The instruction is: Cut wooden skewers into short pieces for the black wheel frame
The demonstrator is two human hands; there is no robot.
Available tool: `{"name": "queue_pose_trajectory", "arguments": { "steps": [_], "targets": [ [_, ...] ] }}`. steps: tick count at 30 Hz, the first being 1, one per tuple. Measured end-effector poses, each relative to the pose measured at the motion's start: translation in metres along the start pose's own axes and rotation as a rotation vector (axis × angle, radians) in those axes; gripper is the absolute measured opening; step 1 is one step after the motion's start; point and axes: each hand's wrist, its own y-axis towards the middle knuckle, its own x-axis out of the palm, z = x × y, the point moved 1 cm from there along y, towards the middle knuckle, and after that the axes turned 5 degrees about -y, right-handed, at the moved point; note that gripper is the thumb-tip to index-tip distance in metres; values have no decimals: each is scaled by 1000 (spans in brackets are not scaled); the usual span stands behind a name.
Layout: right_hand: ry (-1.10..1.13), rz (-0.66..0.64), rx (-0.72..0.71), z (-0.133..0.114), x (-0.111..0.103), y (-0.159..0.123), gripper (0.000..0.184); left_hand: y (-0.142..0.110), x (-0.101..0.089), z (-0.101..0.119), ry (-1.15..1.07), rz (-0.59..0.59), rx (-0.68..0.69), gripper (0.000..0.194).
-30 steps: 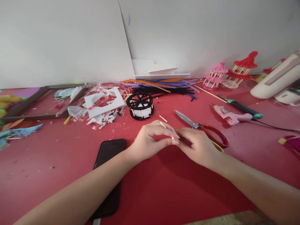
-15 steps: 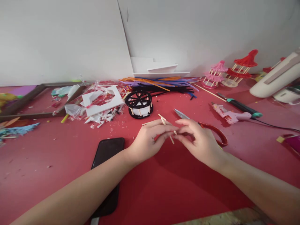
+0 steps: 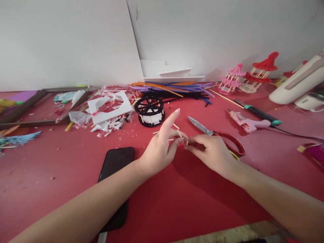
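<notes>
My left hand (image 3: 160, 146) pinches short thin wooden sticks (image 3: 180, 133) between thumb and fingers, its index finger stretched up and away. Its fingertips meet those of my right hand (image 3: 214, 150), which is closed on the near end of a stick; the fingers hide part of it. More short sticks (image 3: 176, 126) lie just beyond my left hand. Behind them stands a small round frame (image 3: 149, 111) of black fuzzy rings with a spoked top and pale stick posts. Scissors (image 3: 202, 126) with red handles lie beyond my right hand, partly covered by it.
A black phone (image 3: 117, 165) lies beside my left forearm. White foam scraps (image 3: 111, 113) and a pile of pipe cleaners (image 3: 169, 89) are at the back. To the right are a pink glue gun (image 3: 246, 122), a soldering-iron-like tool (image 3: 263, 115), and pink (image 3: 232, 79) and red (image 3: 262, 72) pavilion models.
My left index finger has lifted from the sticks and now points upward. My right hand has shifted slightly left and turned, showing more of the scissors. The held sticks have changed angle.
</notes>
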Motion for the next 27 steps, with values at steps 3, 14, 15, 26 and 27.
{"name": "queue_pose_trajectory", "arguments": {
  "steps": [3, 14, 15, 26, 27],
  "targets": [
    [-48, -1, -57, 3, 1, 2, 9, 1, -1, 1, -12, 28, -60, 64],
    [-65, -79, -73, 1, 1, 4, 10, 4, -2, 5, 95, 0, 25, 14],
    [-59, -85, -79, 0, 1, 4, 10, 4, -2, 5, 96, 2, 38, 13],
    [-69, -78, -168, 2, 5, 7, 16, 5, -8, 2, 33, -60, -249, 5],
    [-63, -77, -178, 3, 5, 7, 16, 5, -8, 1, 20, -77, -287, 4]
  ]
}}
